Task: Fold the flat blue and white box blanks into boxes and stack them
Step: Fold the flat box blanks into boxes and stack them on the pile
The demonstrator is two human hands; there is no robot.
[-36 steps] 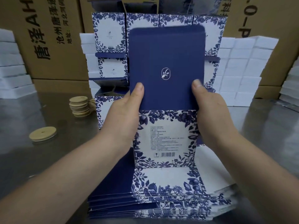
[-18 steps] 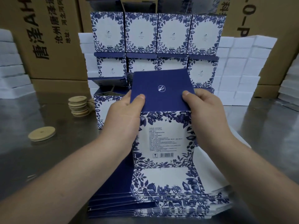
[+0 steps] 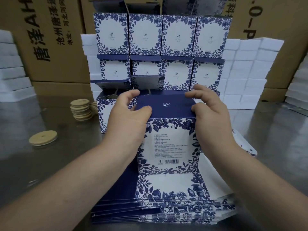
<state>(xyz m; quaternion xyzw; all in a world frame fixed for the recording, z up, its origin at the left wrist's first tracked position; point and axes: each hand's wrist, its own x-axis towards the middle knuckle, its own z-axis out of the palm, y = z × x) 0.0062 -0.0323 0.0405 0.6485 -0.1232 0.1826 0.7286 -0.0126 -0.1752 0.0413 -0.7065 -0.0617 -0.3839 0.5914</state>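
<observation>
A half-folded blue and white box (image 3: 168, 144) stands upright on the pile of flat blanks (image 3: 160, 212) in front of me. Its dark blue lid flap (image 3: 166, 105) lies folded down flat over the top. My left hand (image 3: 128, 120) grips the box's upper left corner, thumb pressing on the flap. My right hand (image 3: 210, 114) grips the upper right corner, thumb on the flap and fingers curled over its far edge. Behind stands a stack of finished boxes (image 3: 161, 47) in rows, with a lower box (image 3: 108, 112) left of my hands.
A metal table (image 3: 50, 164) carries a pile of round wooden lids (image 3: 81, 110) and a single lid (image 3: 43, 138) at left. White foam blocks (image 3: 246, 72) and brown cartons (image 3: 55, 39) line the back wall. More white foam (image 3: 10, 72) sits far left.
The tall blue flap, upright a second ago, has been folded back and down onto the top of the box. Both hands moved up to the top corners.
</observation>
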